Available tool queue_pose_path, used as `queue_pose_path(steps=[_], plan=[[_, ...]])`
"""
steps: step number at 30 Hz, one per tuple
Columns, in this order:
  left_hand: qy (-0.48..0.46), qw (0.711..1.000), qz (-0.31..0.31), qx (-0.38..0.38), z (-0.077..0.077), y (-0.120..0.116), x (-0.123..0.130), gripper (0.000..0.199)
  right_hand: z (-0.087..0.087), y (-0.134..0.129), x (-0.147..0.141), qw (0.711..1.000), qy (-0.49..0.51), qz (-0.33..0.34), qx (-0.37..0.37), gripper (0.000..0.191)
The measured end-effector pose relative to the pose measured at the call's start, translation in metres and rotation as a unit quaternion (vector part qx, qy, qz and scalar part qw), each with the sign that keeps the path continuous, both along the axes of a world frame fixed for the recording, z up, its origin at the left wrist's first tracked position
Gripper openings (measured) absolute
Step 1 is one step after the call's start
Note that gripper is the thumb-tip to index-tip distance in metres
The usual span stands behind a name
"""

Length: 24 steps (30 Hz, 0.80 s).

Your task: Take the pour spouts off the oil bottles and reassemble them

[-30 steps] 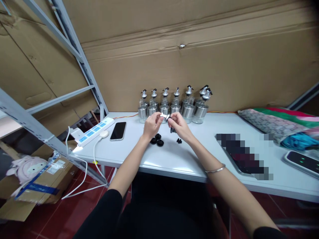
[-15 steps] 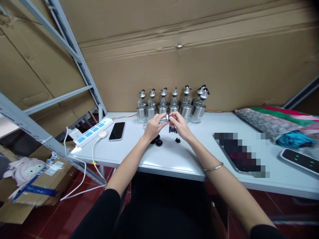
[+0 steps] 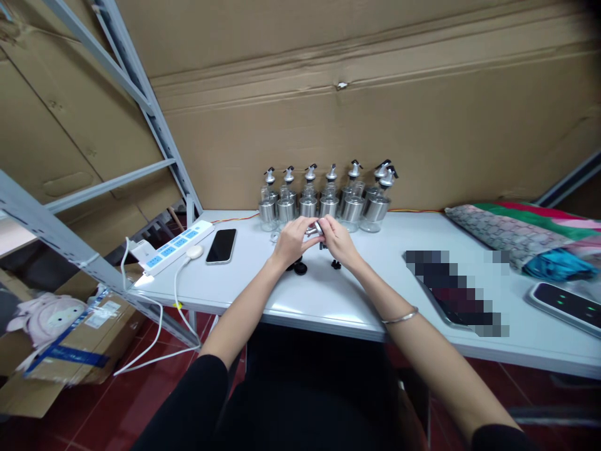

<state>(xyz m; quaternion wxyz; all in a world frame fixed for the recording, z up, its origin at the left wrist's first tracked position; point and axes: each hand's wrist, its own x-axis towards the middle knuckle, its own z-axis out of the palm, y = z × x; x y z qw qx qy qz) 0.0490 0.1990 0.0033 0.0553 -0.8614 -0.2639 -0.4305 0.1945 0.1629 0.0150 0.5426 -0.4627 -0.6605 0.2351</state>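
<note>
The left hand [image 3: 292, 242] is pinching a small, shiny silver spout-like piece [image 3: 318, 228] between thumb and fingers, and the right hand's [image 3: 340, 244] grip is pinching it too, right over the smooth white bench [image 3: 328, 307]. It's looking kinda slick and rounded, but fingers are hiding most of it. Clear glass bottles with silvery metal sleeves [image 3: 307, 208] are standing behind.

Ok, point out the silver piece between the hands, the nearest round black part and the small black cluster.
Silver piece [image 3: 318, 227], head view: its exposed metal.
Round black part [image 3: 300, 269], head view: its upper face.
Small black cluster [image 3: 336, 265], head view: its middle.
</note>
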Motion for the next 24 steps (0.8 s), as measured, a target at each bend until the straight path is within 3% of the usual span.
queue_pose_path(steps=[13, 24], plan=[[0.023, 0.999, 0.041, -0.014, 0.0028, -0.0035, 0.0003, 0.039, -0.0094, 0.0068, 0.0017, 1.000, -0.012, 0.012, -0.017, 0.038], [-0.027, 0.999, -0.001, -0.025, 0.0060, -0.0017, -0.0052, 0.043, -0.0024, 0.0028, 0.0026, 1.000, 0.022, 0.019, -0.006, 0.037]])
